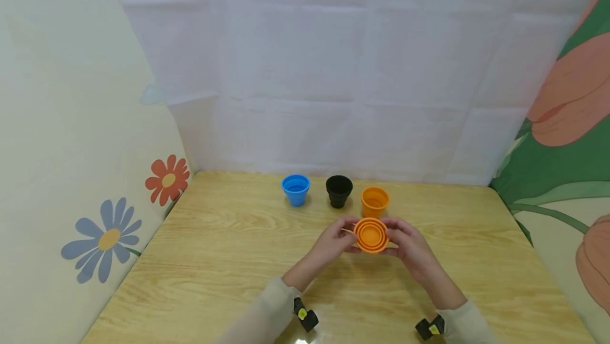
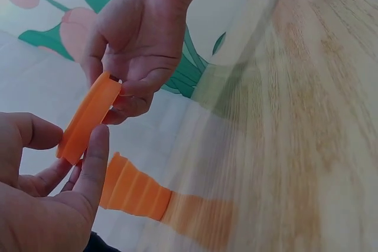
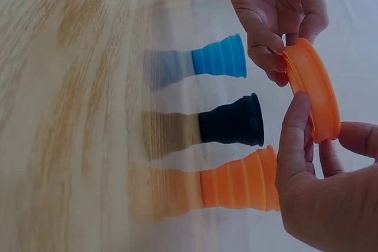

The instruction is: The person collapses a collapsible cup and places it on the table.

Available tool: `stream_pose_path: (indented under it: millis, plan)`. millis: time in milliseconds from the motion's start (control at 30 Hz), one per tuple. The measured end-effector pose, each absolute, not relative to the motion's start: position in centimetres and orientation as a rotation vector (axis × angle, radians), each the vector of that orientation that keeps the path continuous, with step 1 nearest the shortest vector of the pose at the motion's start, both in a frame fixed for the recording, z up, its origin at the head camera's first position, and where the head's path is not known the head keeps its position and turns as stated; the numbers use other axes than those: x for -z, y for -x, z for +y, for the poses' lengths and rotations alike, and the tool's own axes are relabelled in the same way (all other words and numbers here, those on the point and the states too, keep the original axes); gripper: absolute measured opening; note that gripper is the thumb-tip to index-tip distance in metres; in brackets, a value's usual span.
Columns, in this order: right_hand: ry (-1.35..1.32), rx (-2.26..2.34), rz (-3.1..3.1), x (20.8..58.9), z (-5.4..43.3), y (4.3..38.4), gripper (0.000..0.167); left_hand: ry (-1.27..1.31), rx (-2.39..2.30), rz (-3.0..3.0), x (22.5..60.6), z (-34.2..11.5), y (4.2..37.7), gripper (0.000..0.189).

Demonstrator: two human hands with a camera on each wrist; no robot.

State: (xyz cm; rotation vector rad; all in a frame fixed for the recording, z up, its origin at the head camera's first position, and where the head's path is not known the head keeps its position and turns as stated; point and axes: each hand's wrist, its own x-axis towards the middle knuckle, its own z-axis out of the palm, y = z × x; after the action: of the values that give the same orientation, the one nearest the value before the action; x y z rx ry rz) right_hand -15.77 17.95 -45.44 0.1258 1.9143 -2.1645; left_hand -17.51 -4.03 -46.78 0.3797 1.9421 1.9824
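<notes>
Both hands hold a collapsed orange folding cup (image 1: 371, 235) above the table, its rings nested flat and its mouth facing the head camera. My left hand (image 1: 332, 243) pinches the left side of its rim between thumb and fingers. On the opposite side, my right hand (image 1: 412, 249) grips the rim the same way. From the side, in the left wrist view, the collapsed cup (image 2: 88, 119) is a thin disc. Just behind it an expanded orange cup (image 1: 375, 200) stands upright on the table, its lower part overlapped by the held one in the head view.
A black expanded cup (image 1: 339, 191) and a blue one (image 1: 296, 189) stand upright in a row to the left of the orange cup. The wooden table (image 1: 214, 249) ends at a white cloth backdrop (image 1: 295, 69). Flower-patterned panels (image 1: 109, 239) flank both sides.
</notes>
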Motion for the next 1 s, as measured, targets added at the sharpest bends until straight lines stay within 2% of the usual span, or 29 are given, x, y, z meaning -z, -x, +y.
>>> stream_pose_path:
  millis: [1000]
  plan:
    - [-0.172,2.020,2.048,47.4,22.4,17.0,0.040,-0.300,-1.965,1.963,49.1,1.5,19.6,0.040]
